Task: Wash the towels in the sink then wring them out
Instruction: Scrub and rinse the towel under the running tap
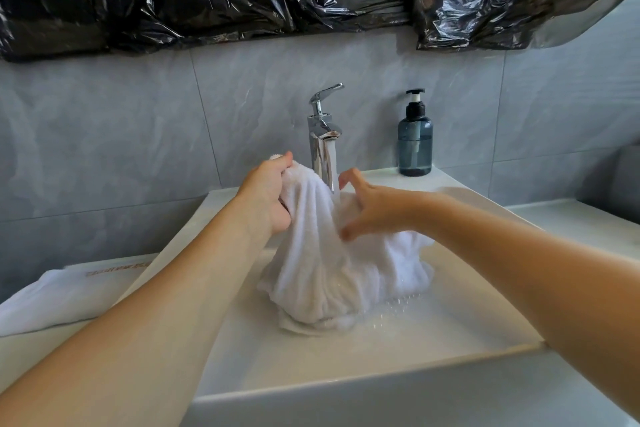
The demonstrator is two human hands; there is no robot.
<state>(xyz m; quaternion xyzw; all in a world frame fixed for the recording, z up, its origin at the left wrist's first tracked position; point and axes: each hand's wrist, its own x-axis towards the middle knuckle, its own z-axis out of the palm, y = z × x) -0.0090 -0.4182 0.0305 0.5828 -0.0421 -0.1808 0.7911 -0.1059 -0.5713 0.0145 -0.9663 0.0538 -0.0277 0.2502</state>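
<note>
Left hand (268, 196) grips the white towel (332, 263) by its top edge; towel hangs long axis vertical, lower end bunched in the sink (381, 350). Right hand (372, 208), fingers spread, touches its side under the tap (323, 135).

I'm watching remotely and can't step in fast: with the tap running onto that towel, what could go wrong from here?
1. Only the left hand grips the towel; the right hand is spread, so the wet cloth may slip back into the sink.
2. Water from the tap hits the raised folds and may splash the counter and the second towel lying left of the sink.
3. The bunched towel may cover the drain, which is hidden, so water could pool.
</note>
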